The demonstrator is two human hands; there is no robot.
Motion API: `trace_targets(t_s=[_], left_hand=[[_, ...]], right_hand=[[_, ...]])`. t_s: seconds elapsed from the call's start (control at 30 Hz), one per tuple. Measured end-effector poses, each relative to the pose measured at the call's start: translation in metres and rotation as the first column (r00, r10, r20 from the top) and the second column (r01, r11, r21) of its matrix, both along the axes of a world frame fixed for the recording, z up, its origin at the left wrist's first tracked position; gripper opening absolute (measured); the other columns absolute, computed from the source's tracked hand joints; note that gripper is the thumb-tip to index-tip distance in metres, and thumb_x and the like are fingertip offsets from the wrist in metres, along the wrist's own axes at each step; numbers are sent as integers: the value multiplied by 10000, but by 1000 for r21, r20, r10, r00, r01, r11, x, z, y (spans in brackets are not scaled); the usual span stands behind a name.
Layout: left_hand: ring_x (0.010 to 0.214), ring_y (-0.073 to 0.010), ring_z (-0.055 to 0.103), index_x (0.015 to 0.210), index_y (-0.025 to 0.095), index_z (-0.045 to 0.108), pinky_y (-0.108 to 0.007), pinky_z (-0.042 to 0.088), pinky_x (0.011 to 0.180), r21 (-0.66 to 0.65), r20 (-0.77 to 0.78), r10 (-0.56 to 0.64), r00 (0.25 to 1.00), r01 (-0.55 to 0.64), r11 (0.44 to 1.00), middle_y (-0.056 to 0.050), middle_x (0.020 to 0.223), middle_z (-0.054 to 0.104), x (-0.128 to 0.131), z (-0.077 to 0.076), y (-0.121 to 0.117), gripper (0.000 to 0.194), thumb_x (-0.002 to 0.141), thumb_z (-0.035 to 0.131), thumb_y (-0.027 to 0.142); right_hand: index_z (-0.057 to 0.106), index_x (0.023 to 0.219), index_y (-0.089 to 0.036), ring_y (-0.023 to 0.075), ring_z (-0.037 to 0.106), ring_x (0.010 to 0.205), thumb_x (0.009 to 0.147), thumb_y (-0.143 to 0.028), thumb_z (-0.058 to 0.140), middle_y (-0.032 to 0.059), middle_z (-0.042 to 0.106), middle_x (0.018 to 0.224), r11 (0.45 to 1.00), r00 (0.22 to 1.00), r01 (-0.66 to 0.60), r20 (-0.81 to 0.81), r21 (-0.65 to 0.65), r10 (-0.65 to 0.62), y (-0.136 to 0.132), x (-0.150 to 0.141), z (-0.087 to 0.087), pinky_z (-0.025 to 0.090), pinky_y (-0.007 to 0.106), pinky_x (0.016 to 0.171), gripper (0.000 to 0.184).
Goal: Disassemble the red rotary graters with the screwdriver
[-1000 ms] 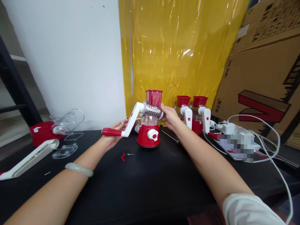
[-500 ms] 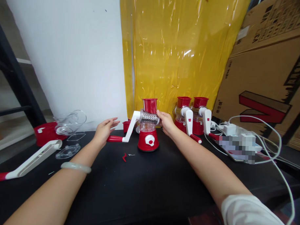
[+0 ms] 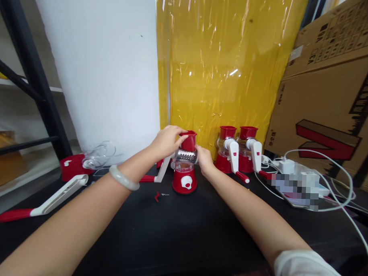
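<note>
A red rotary grater (image 3: 185, 184) stands upright on the black table, its metal drum (image 3: 186, 155) lying sideways in a clear housing. My left hand (image 3: 168, 140) grips the rim of its red hopper (image 3: 189, 144), thumb in front and fingers over the top. At the drum's right end, my right hand (image 3: 205, 159) holds the housing; some of its fingers are hidden behind. The white crank (image 3: 162, 170) with its red grip hangs down on the left, partly covered by my left hand and wrist. A small red piece (image 3: 157, 197) and a small metallic piece (image 3: 165, 194) lie in front.
Two more rotary graters (image 3: 226, 160) stand right of mine. Beyond them are white cables (image 3: 350, 176), chargers (image 3: 287, 165) and a large carton (image 3: 321, 94). On the left lie a loose crank (image 3: 53, 196) and a red base (image 3: 71, 168) with clear parts.
My left hand has moved up and right from beside the crank's grip to the hopper's rim. The right hand stays at the drum's right end. The view has shifted slightly.
</note>
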State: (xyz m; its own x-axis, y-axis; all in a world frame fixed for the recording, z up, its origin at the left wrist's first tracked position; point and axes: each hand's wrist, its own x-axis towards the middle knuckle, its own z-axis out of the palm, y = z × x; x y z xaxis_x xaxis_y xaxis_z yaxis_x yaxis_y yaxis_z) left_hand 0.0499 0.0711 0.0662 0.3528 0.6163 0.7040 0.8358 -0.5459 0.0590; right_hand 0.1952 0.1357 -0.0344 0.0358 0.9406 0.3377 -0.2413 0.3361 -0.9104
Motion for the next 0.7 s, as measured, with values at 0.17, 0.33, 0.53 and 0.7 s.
trace_targets(t_s=[0.17, 0.33, 0.53, 0.7], left_hand=[[907, -222, 632, 869, 162, 725, -371, 468, 863, -148, -1, -1, 1000, 1, 989, -93, 942, 722, 14, 15, 9, 220, 852, 555, 301], [809, -196, 625, 851, 147, 688, -349, 468, 772, -200, 231, 50, 972, -3, 980, -88, 891, 712, 16, 31, 9, 202, 850, 545, 289], [755, -159, 566, 796, 163, 572, -311, 425, 711, -74, 262, -42, 964, 63, 995, -56, 821, 648, 4, 44, 3, 209, 888, 470, 321], [586, -134, 460, 659, 200, 472, -315, 342, 597, -31, 131, 25, 991, -21, 999, -23, 642, 546, 10, 38, -5, 346, 850, 542, 481]], right_hand=[[559, 599, -163, 120, 433, 529, 725, -537, 535, -21, 504, 525, 999, 998, 46, 45, 13, -47, 6, -1, -3, 325, 243, 515, 396], [554, 590, -166, 133, 455, 532, 729, -552, 513, -13, 501, 524, 998, 995, 62, 81, 8, -63, 6, -1, -3, 325, 248, 519, 413], [506, 544, -184, 128, 424, 512, 730, -567, 499, -25, 461, 492, 995, 988, 95, 119, 19, -97, 7, 0, -3, 305, 250, 509, 426], [482, 540, -191, 122, 399, 499, 730, -574, 476, -28, 440, 489, 993, 982, 117, 143, 25, -119, 6, 0, -4, 286, 249, 495, 428]])
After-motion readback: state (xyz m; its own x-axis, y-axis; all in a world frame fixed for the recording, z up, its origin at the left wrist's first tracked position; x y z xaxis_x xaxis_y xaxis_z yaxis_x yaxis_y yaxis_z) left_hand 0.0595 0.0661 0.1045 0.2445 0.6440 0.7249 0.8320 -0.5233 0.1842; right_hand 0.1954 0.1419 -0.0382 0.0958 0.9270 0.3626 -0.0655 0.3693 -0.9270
